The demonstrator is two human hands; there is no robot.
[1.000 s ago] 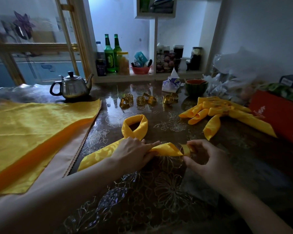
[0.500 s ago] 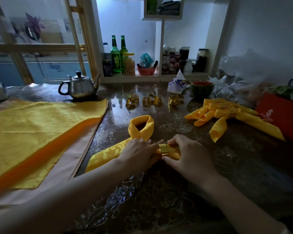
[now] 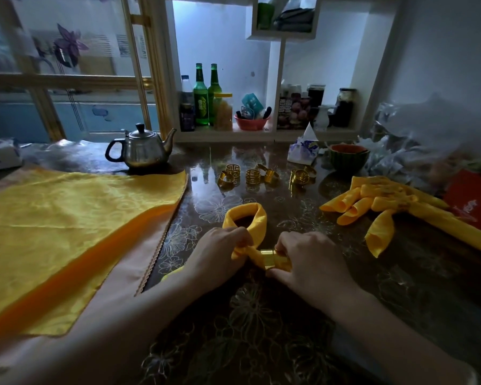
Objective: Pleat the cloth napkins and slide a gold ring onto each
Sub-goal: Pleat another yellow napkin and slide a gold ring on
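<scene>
Right hand (image 3: 311, 262) is pinching a gold ring (image 3: 272, 258) on the napkin (image 3: 250, 218) that the left hand (image 3: 220, 251) is gripping in the middle of the table (image 3: 261, 343), with done-looking napkins (image 3: 386, 201) lying at two o'clock, spare rings (image 3: 253, 176) at twelve, and flat cloths (image 3: 67, 218) waiting at nine.

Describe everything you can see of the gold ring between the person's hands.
The gold ring is a wide, shiny band that looks like polished metal, lying on its side with its openings facing left and right. It sits around the gathered tails of the yellow napkin, just right of where the left hand pinches the cloth below its loop. The right hand grips it, fingers on top and thumb beneath, hiding its right end.
</scene>
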